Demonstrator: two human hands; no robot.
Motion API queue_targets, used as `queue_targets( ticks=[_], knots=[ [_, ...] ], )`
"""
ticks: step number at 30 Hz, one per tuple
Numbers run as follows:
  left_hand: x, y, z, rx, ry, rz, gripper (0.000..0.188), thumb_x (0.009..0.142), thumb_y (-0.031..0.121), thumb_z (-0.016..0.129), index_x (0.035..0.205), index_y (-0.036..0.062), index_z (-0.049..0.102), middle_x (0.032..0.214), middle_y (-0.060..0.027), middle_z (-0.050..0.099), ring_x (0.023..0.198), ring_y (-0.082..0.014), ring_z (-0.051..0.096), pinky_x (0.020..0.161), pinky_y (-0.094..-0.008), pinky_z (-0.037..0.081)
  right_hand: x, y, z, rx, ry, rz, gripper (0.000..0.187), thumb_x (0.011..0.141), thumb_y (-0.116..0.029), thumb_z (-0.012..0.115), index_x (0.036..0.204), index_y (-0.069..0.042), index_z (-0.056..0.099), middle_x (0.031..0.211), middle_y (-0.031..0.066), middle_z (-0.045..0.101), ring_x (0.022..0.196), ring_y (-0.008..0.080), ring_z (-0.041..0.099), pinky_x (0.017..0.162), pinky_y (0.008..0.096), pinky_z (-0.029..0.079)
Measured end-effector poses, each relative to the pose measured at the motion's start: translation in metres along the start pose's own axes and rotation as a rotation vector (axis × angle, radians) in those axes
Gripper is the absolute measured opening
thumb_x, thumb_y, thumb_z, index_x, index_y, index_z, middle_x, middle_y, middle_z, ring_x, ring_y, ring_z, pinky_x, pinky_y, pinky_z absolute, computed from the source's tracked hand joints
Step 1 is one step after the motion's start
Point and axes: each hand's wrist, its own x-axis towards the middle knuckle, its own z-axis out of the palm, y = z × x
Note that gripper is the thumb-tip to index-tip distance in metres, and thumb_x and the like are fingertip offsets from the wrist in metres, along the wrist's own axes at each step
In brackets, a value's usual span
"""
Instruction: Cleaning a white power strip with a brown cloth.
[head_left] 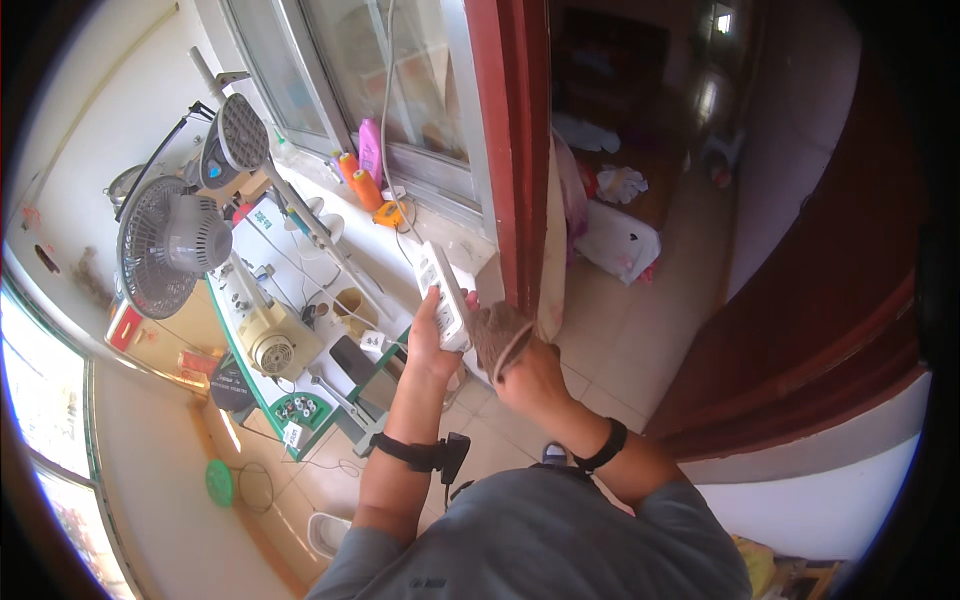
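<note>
My left hand [430, 343] is closed around the lower end of a white power strip [437, 288], held up at a slant with its sockets showing. A cable runs from its upper end toward the window. In my right hand [535, 378] is a bunched brown cloth [499, 337], pressed close to the strip's right side. Whether the cloth touches the strip I cannot tell. The right fingers are mostly hidden behind the cloth and the back of the hand.
Left stands a green-edged table [340, 408] with a sewing machine [275, 345] and a phone-like dark slab [351, 361]. A grey fan [170, 245] rises beside it. Orange thread cones [367, 190] stand on the windowsill. A red door frame [515, 150] borders the doorway right.
</note>
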Motion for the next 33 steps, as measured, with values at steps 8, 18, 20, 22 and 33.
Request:
queue_targets(
  ticks=[8, 18, 20, 22, 33],
  knots=[
    [-0.001, -0.011, -0.013, 0.045, 0.026, -0.128, 0.036, 0.098, 0.030, 0.049, 0.121, 0.0023, 0.049, 0.105, -0.0132, 0.063, 0.096, -0.0271, 0.063, 0.085, -0.0418, 0.052, -0.007, 0.022, 0.016, -0.057, -0.335, 0.183, 0.052, 0.076, -0.006, 0.060, 0.127, -0.003, 0.052, 0.124, 0.0220, 0.053, 0.114, 0.0382, 0.051, 0.095, 0.0439, 0.043],
    [0.000, -0.010, -0.009, 0.011, 0.002, -0.055, 0.038, 0.099, 0.030, 0.045, 0.122, -0.0001, 0.048, 0.106, -0.0139, 0.062, 0.094, -0.0274, 0.063, 0.084, -0.0411, 0.052, -0.010, 0.022, 0.016, 0.046, -0.078, -0.038, 0.054, 0.076, -0.008, 0.062, 0.129, -0.008, 0.052, 0.126, 0.0170, 0.054, 0.118, 0.0367, 0.049, 0.100, 0.0433, 0.040],
    [-0.001, -0.010, -0.008, -0.048, -0.018, -0.072, 0.036, 0.099, 0.029, 0.046, 0.121, 0.0015, 0.049, 0.107, -0.0129, 0.061, 0.093, -0.0259, 0.063, 0.083, -0.0394, 0.053, -0.007, 0.020, 0.017, 0.193, 0.008, -0.111, 0.046, 0.077, -0.011, 0.063, 0.122, -0.007, 0.058, 0.120, 0.0188, 0.057, 0.116, 0.0360, 0.051, 0.099, 0.0428, 0.042],
    [-0.006, -0.022, 0.000, 0.008, 0.111, 0.072, 0.037, 0.099, 0.030, 0.046, 0.122, 0.0011, 0.049, 0.107, -0.0133, 0.061, 0.094, -0.0246, 0.063, 0.083, -0.0387, 0.053, -0.006, 0.024, 0.018, 0.118, 0.030, -0.111, 0.046, 0.077, -0.008, 0.063, 0.122, -0.005, 0.057, 0.122, 0.0169, 0.057, 0.114, 0.0355, 0.053, 0.097, 0.0424, 0.043],
    [-0.019, -0.003, -0.027, 0.102, 0.043, 0.153, 0.043, 0.095, 0.033, 0.053, 0.116, -0.0044, 0.050, 0.103, -0.0136, 0.060, 0.095, -0.0252, 0.063, 0.081, -0.0365, 0.054, -0.024, 0.090, 0.010, 0.847, -0.051, 0.763, 0.035, 0.090, -0.016, 0.058, 0.122, -0.002, 0.055, 0.118, 0.0085, 0.061, 0.108, 0.0207, 0.058, 0.093, 0.0307, 0.044]
  ],
)
